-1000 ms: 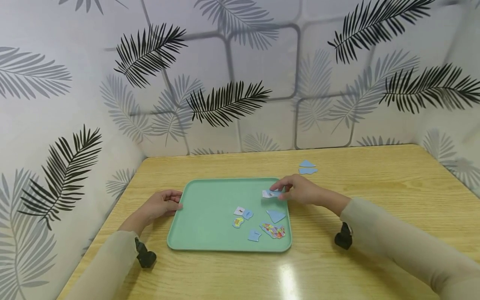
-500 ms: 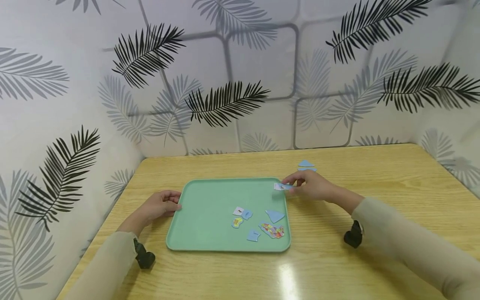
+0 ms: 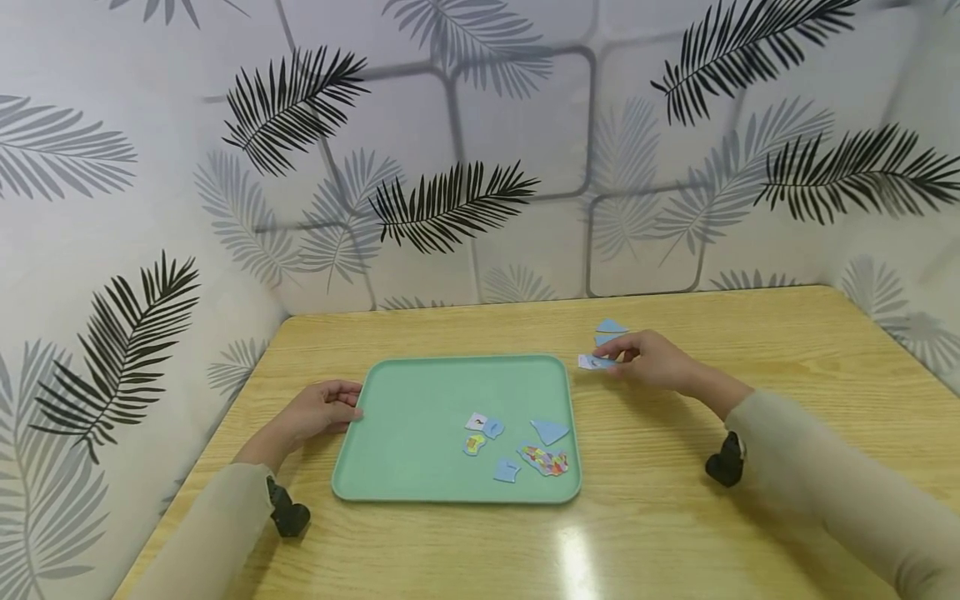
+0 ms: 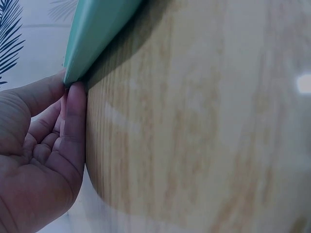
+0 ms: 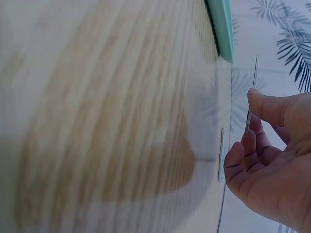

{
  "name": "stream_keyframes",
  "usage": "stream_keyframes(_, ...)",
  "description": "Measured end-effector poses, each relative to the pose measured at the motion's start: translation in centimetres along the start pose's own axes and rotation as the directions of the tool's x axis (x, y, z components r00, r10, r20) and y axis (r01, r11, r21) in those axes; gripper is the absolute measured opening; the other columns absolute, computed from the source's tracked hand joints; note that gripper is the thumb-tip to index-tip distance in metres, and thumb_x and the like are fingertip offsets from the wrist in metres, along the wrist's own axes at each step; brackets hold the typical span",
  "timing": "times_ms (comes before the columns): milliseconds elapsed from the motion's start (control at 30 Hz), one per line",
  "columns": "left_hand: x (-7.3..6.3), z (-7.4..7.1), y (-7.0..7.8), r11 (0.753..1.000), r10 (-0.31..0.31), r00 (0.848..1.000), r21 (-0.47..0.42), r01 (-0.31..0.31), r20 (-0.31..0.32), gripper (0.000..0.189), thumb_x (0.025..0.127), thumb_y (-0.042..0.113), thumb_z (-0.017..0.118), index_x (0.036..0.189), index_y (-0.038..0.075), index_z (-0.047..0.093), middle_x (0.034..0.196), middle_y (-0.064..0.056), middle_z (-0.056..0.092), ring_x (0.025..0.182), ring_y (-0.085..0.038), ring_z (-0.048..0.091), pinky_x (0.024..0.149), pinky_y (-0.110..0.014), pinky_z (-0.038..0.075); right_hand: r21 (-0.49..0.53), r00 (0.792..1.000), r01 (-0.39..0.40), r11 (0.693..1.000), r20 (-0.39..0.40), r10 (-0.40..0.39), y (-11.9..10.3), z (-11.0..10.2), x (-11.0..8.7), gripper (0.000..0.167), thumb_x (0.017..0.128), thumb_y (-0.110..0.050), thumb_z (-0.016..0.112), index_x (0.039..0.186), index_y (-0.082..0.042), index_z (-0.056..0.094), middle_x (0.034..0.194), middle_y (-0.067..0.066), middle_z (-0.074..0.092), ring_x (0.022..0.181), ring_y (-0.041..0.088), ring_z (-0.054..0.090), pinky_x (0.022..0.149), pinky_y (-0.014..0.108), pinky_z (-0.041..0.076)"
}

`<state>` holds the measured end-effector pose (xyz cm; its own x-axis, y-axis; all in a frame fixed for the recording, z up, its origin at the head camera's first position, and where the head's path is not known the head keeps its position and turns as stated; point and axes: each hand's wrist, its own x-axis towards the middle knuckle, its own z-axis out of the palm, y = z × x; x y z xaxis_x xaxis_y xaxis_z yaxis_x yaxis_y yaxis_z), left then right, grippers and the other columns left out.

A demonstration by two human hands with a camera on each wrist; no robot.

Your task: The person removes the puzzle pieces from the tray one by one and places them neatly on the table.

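Observation:
My left hand [image 3: 324, 408] pinches the left rim of a green tray [image 3: 405, 425]; in the left wrist view, thumb and forefinger meet at the tray's edge [image 4: 90, 43]. Between right thumb and fingers, my right hand [image 3: 654, 362] holds a thin, flat blue-and-white puzzle piece [image 3: 589, 362] above the table, just past the tray's back right corner. Edge-on, that piece [image 5: 255, 73] looks like a thin line in the right wrist view. Beyond the right hand, two light blue pieces [image 3: 611, 326] lie on the table, the nearer one partly hidden by the fingers.
On the tray's right half lie several puzzle pieces: a blue triangular one [image 3: 550, 432], a multicoloured one [image 3: 545, 461], a small blue one [image 3: 507, 472], a yellow one [image 3: 474, 444] and a white-and-blue pair [image 3: 484, 425]. A patterned wall [image 3: 525, 242] borders the wooden table [image 3: 750, 350] behind and at the left.
My right hand has carried the puzzle piece from over the tray's back right corner rightward and back, out over the table. My left hand stays at the tray's rim.

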<state>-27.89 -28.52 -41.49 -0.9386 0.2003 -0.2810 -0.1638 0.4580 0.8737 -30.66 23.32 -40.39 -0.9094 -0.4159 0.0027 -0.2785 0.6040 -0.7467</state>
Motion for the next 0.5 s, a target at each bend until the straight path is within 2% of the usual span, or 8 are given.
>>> stream_keyframes(267,0.1,0.0,0.0,1.000,-0.003,1.000,-0.003,0.003,0.000,0.053,0.092,0.006,0.066,0.138,-0.006,0.044,0.110,-0.012,0.053,0.094,-0.019,0.055,0.082,-0.031,0.053,-0.040,1.000,-0.017,0.999,-0.025,0.016,1.6,-1.5,0.3,0.029,0.090,-0.006,0.069,0.119,-0.004,0.069,0.108,0.011,0.064,0.086,0.023,0.049,0.074,0.034,0.044)
stream_keyframes(500,0.2,-0.1,-0.2,1.000,-0.003,1.000,-0.006,0.003,-0.002,0.052,0.092,0.005,0.066,0.138,-0.006,0.045,0.109,-0.012,0.053,0.094,-0.018,0.055,0.081,-0.031,0.053,-0.017,0.999,-0.030,0.999,-0.023,0.029,2.5,-2.4,0.4,0.030,0.090,-0.007,0.070,0.120,-0.004,0.068,0.114,0.014,0.063,0.092,0.023,0.050,0.078,0.033,0.044)
